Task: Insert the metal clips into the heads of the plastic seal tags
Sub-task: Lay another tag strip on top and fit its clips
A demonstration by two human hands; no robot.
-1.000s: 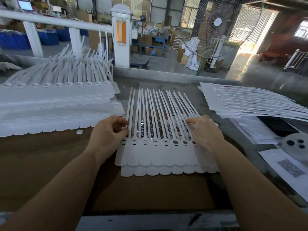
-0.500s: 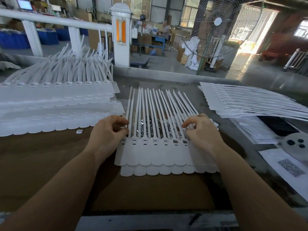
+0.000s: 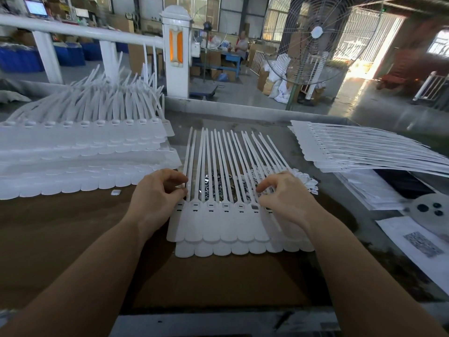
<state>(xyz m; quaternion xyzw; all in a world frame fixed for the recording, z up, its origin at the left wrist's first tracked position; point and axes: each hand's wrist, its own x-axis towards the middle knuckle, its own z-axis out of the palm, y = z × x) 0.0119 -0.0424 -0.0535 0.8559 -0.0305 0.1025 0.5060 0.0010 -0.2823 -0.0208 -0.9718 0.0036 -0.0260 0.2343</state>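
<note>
A joined strip of white plastic seal tags point(image 3: 220, 222) lies flat on the brown bench point(image 3: 60, 239) in front of the person, flag ends toward them and thin tails fanning away. A second strip sits under it, its rounded ends showing along the near edge. The left hand point(image 3: 155, 199) rests at the strip's left end, its fingers curled and its fingertips pinched together at the base of the outermost tail; what they pinch is too small to tell. The right hand point(image 3: 285, 198) lies over the strip's right heads, fingers bent and spread onto the tails. Under the tails, between the hands, lies a loose heap of metal clips point(image 3: 213, 186). A tall stack of tags point(image 3: 80, 147) stands to the left, and a flatter stack point(image 3: 359, 152) to the right.
</note>
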